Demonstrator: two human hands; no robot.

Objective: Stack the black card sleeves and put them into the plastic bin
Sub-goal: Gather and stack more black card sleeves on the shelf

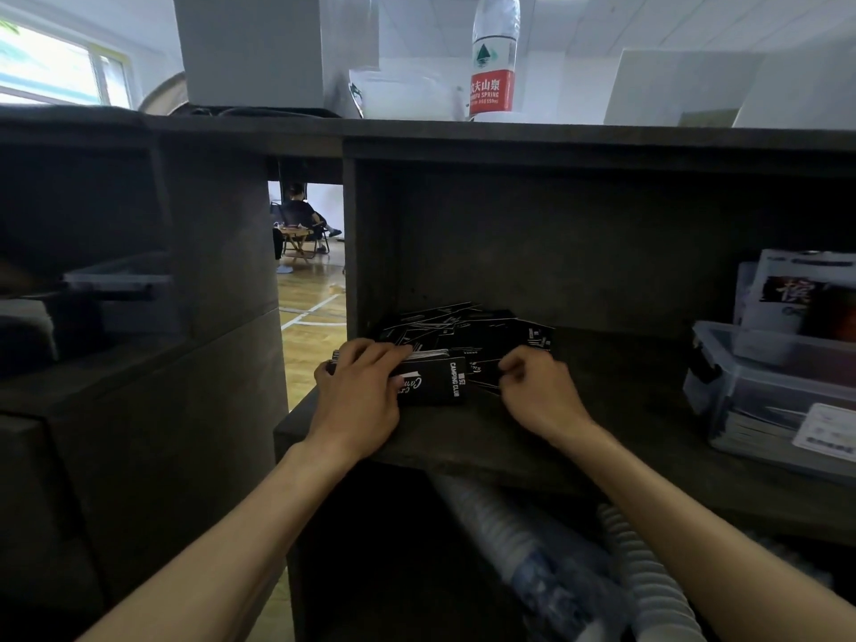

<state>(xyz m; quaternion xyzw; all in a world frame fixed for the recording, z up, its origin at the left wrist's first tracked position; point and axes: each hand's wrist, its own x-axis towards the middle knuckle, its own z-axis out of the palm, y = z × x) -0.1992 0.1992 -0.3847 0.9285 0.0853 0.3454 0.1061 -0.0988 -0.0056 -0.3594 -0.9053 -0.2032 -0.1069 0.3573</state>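
At the bottom of the frame our two forearms reach up toward the middle, over stacked white cups in plastic wrap (523, 544) that lie on the lower level at lower centre. Our left hand (359, 393) lies curled over a gathered stack of black card sleeves (435, 379) at the front left of the dark wooden shelf (602, 437), fingers bent round its far edge and thumb at its near side. Just right of it, our right hand (537, 393) has its fingers curled in, fingertips pinching the edge of a loose sleeve (486, 379). The two hands are near each other, not touching. Behind them, in the centre of the frame, more black sleeves (463, 324) lie scattered in an untidy heap toward the back of the shelf. At the right edge stands the clear plastic bin (769, 386), well apart from the sleeves, with printed packets in it. On the top board, upper centre, a water bottle (493, 62) stands upright.
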